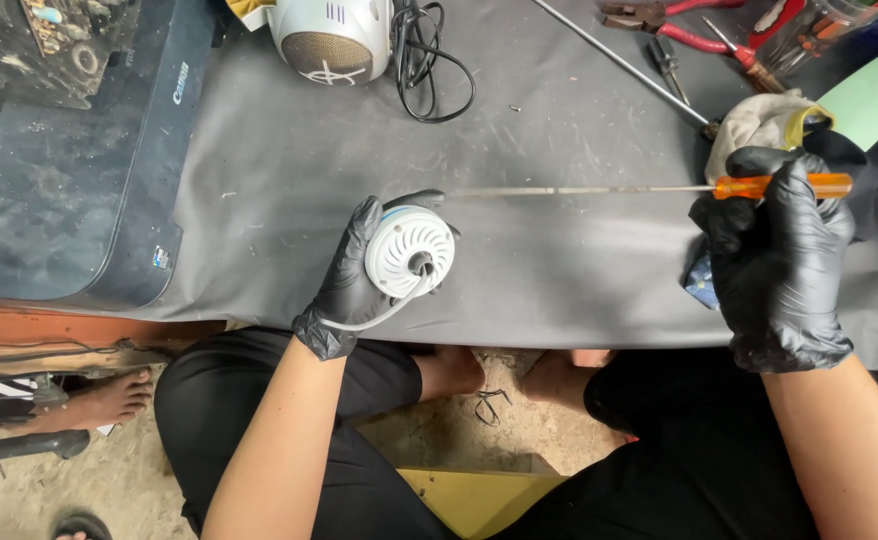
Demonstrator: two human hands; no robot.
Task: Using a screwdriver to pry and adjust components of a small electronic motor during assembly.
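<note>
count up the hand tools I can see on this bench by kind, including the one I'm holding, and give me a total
Screwdrivers: 3 (orange-handled screwdriver in the right hand, long screwdriver, small dark screwdriver)
Pliers, red-handled: 1
Total: 4

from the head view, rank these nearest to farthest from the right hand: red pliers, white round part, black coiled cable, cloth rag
From the right hand:
1. cloth rag, just above it
2. red pliers, top right of the mat
3. white round part, held in the left hand
4. black coiled cable, top centre
</note>
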